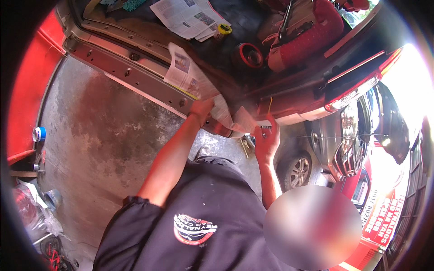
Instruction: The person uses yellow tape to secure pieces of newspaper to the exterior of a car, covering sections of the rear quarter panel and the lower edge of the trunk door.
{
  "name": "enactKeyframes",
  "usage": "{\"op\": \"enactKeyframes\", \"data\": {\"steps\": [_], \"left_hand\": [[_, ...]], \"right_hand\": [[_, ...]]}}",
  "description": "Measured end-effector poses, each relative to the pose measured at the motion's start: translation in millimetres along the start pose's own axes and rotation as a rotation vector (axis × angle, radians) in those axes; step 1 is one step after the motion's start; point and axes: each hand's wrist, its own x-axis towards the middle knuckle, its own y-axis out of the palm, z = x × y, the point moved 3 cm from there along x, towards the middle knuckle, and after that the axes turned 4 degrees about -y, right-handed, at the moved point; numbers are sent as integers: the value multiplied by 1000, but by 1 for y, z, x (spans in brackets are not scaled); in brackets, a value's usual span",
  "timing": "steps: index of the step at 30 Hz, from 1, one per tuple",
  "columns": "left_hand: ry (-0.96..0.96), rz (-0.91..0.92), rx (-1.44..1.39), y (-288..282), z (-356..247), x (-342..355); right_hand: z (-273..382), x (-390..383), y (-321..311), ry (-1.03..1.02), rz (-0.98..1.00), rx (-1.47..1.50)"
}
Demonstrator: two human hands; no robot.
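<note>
A sheet of newspaper (190, 74) is draped over the sill of an open car boot (135, 72), its long axis running from upper left to lower right. The left hand (201, 108) presses its lower edge, fingers curled onto the paper. The right hand (266, 140), just beside, grips the red bumper edge (294, 110); whether its fingers pinch anything I cannot tell. Inside the boot lie more newspaper (187, 18), a yellow-capped tin (222, 30) and a red round part (247, 56). A blue tape roll (39, 133) sits far left on the concrete floor (104, 149).
</note>
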Motion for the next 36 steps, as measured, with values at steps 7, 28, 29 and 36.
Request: {"op": "enactKeyframes", "data": {"steps": [7,28,29,36], "left_hand": [[-281,-119,-39,-89,106,-97],[-259,299,-567,-55,116,-176],[-310,284,-524,-57,120,-180],[-413,398,-755,-63,134,-175]], "right_hand": [[11,60,79,-174,193,-40],[-41,18,116,-382,278,-283],[-51,29,136,-504,316,-417],[27,47,191,-660,636,-63]]}}
